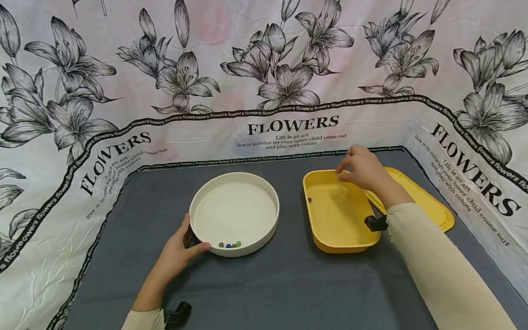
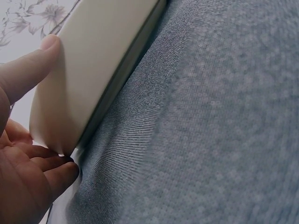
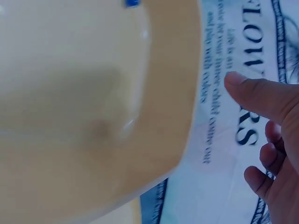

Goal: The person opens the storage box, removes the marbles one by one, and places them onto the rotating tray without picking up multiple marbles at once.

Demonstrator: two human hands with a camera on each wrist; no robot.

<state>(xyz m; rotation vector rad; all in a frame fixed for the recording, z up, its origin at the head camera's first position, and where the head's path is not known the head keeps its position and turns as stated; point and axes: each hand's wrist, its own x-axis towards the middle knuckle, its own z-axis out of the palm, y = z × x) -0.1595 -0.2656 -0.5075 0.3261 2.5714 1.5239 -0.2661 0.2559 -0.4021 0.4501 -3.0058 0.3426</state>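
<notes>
A round white dish (image 1: 235, 208) stands left of the middle, with several small marbles (image 1: 230, 245) gathered inside its near wall. My left hand (image 1: 178, 247) grips the dish at its near left side. In the left wrist view the thumb lies against the dish wall (image 2: 93, 70) and the fingers curl at its lower edge. To the right is a rectangular yellow container (image 1: 341, 216) holding one blue marble (image 1: 310, 200) near its left wall. Above its far right corner hovers my right hand (image 1: 363, 168). The right wrist view shows its fingers loosely bent, thumb apart, nothing between them.
A yellow lid (image 1: 420, 200) lies right of the container, partly behind the right forearm. Dark grey cloth (image 1: 254, 293) covers the table. A white flower-printed cloth (image 1: 286, 81) rises behind and at both sides.
</notes>
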